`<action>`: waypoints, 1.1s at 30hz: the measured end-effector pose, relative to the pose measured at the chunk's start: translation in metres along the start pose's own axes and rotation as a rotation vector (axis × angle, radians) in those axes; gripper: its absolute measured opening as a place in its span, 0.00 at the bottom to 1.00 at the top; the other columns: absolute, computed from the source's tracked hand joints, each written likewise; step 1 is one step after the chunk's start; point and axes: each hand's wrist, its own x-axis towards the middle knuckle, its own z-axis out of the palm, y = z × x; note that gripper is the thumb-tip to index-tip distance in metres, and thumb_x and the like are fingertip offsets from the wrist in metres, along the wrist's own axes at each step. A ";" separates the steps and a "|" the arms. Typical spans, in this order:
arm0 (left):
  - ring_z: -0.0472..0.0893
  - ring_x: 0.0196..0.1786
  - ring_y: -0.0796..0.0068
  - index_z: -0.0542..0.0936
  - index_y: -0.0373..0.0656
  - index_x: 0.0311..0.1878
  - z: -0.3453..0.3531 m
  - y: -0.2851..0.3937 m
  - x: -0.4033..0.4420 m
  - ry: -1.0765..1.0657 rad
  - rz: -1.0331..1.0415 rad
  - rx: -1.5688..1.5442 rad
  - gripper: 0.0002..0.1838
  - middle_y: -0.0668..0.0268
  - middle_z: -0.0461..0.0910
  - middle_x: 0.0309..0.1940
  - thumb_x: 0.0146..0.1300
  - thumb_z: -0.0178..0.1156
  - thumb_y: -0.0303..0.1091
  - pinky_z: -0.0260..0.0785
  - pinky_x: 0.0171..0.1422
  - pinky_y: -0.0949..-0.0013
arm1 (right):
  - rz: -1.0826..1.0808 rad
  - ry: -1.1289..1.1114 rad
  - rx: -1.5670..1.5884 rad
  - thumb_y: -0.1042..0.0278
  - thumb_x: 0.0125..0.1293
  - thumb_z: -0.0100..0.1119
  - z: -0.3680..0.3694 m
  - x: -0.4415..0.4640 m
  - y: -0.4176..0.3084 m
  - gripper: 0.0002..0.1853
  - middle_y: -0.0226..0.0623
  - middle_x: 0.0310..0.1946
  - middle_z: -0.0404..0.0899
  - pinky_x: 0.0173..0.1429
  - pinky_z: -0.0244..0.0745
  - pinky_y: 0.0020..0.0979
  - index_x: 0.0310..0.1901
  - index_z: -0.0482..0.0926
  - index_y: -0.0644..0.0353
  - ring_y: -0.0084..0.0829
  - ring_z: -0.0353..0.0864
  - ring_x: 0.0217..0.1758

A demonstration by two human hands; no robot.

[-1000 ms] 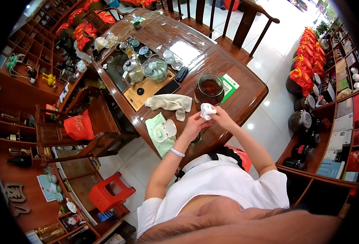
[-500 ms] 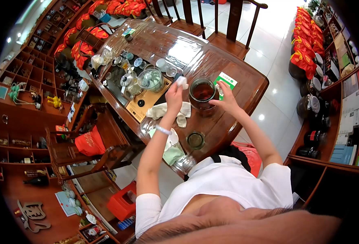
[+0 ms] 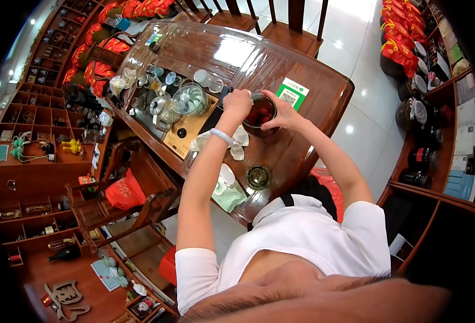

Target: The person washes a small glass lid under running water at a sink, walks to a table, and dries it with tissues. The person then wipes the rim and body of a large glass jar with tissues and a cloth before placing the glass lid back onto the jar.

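A glass jar (image 3: pixel 261 119) of dark reddish liquid stands on the wooden table, with dark pieces showing inside. My right hand (image 3: pixel 284 114) curves around the jar's right side, thumb toward me. At the left of its rim, my left hand (image 3: pixel 236 104) is closed; the white wad of tissue it held is now mostly hidden by the fingers. A green card with a QR code (image 3: pixel 291 95) lies beyond my right hand. Below my left hand is a crumpled pale cloth (image 3: pixel 238 146). Closer to me sits a round glass piece, perhaps a lid (image 3: pixel 258 177).
Left of the jar, a tea tray (image 3: pixel 181 142) bears a glass kettle (image 3: pixel 165 109) and a lidded glass pot (image 3: pixel 189 100). A pale green tissue pack (image 3: pixel 228 195) lies at the near edge. Wooden chairs (image 3: pixel 291 39) stand along the far side.
My left hand has come right and down to the jar's rim with the white wad. My right hand has closed in around the jar's side. The camera view has shifted slightly.
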 end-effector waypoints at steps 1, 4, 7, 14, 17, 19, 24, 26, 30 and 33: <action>0.80 0.35 0.55 0.78 0.37 0.31 -0.005 -0.001 -0.008 -0.042 -0.074 -0.065 0.12 0.52 0.79 0.30 0.50 0.53 0.35 0.72 0.41 0.58 | -0.010 0.012 0.006 0.61 0.32 0.73 0.000 0.000 0.000 0.51 0.43 0.53 0.67 0.60 0.62 0.32 0.61 0.54 0.56 0.37 0.68 0.56; 0.79 0.35 0.54 0.79 0.37 0.32 0.007 -0.007 -0.021 -0.149 -0.379 -0.285 0.14 0.51 0.79 0.31 0.49 0.52 0.37 0.71 0.41 0.58 | -0.024 0.020 0.027 0.62 0.32 0.73 0.001 -0.001 -0.001 0.51 0.41 0.54 0.67 0.60 0.61 0.31 0.61 0.55 0.56 0.35 0.68 0.56; 0.79 0.17 0.65 0.78 0.34 0.23 0.040 -0.010 -0.034 0.085 -0.488 -0.324 0.17 0.57 0.77 0.14 0.48 0.54 0.41 0.73 0.31 0.65 | -0.012 0.000 0.053 0.62 0.32 0.73 0.001 -0.001 -0.007 0.51 0.41 0.54 0.67 0.61 0.61 0.31 0.61 0.54 0.56 0.34 0.67 0.56; 0.75 0.11 0.64 0.76 0.31 0.22 0.027 0.011 -0.062 -0.032 -0.657 -0.949 0.19 0.53 0.73 0.11 0.50 0.50 0.41 0.68 0.18 0.64 | -0.014 -0.009 0.089 0.63 0.31 0.73 0.004 0.004 0.004 0.52 0.40 0.54 0.67 0.61 0.60 0.30 0.61 0.54 0.58 0.33 0.66 0.57; 0.69 0.06 0.70 0.73 0.36 0.18 0.039 0.012 -0.068 -0.192 -0.759 -1.432 0.18 0.59 0.71 0.08 0.53 0.50 0.42 0.60 0.10 0.69 | -0.015 -0.009 0.063 0.60 0.31 0.73 0.004 0.006 0.008 0.53 0.44 0.55 0.66 0.60 0.61 0.31 0.62 0.54 0.57 0.37 0.66 0.58; 0.67 0.08 0.77 0.71 0.44 0.23 0.039 0.011 -0.082 -0.279 -0.667 -1.765 0.16 0.67 0.70 0.11 0.59 0.49 0.46 0.54 0.07 0.77 | -0.022 -0.001 0.032 0.57 0.31 0.74 0.003 0.004 0.005 0.54 0.48 0.55 0.65 0.60 0.61 0.32 0.62 0.53 0.57 0.41 0.65 0.59; 0.76 0.29 0.71 0.74 0.42 0.45 0.049 -0.005 -0.139 -0.540 -0.264 -2.405 0.22 0.61 0.78 0.31 0.63 0.42 0.50 0.64 0.27 0.73 | -0.147 0.325 -0.097 0.61 0.37 0.72 0.013 -0.030 -0.009 0.40 0.44 0.49 0.70 0.54 0.65 0.32 0.56 0.64 0.59 0.38 0.70 0.52; 0.77 0.38 0.67 0.65 0.46 0.58 0.040 -0.007 -0.154 -0.428 -0.250 -2.424 0.24 0.58 0.76 0.45 0.64 0.41 0.49 0.67 0.42 0.65 | -0.183 0.503 -0.197 0.63 0.41 0.70 0.023 -0.049 -0.021 0.34 0.42 0.45 0.72 0.50 0.68 0.30 0.52 0.68 0.60 0.35 0.73 0.47; 0.70 0.54 0.63 0.60 0.48 0.62 0.036 -0.001 -0.167 -0.298 -0.075 -2.474 0.24 0.58 0.68 0.54 0.63 0.42 0.44 0.62 0.56 0.55 | -0.178 0.179 0.117 0.73 0.47 0.64 0.051 -0.076 -0.079 0.18 0.32 0.33 0.72 0.30 0.67 0.20 0.43 0.74 0.61 0.20 0.70 0.26; 0.69 0.55 0.63 0.62 0.45 0.60 0.042 0.004 -0.176 -0.286 -0.098 -2.510 0.23 0.60 0.68 0.54 0.62 0.44 0.41 0.63 0.56 0.54 | -0.129 0.205 0.117 0.73 0.49 0.63 0.069 -0.077 -0.070 0.12 0.32 0.30 0.73 0.29 0.67 0.21 0.38 0.76 0.63 0.20 0.71 0.26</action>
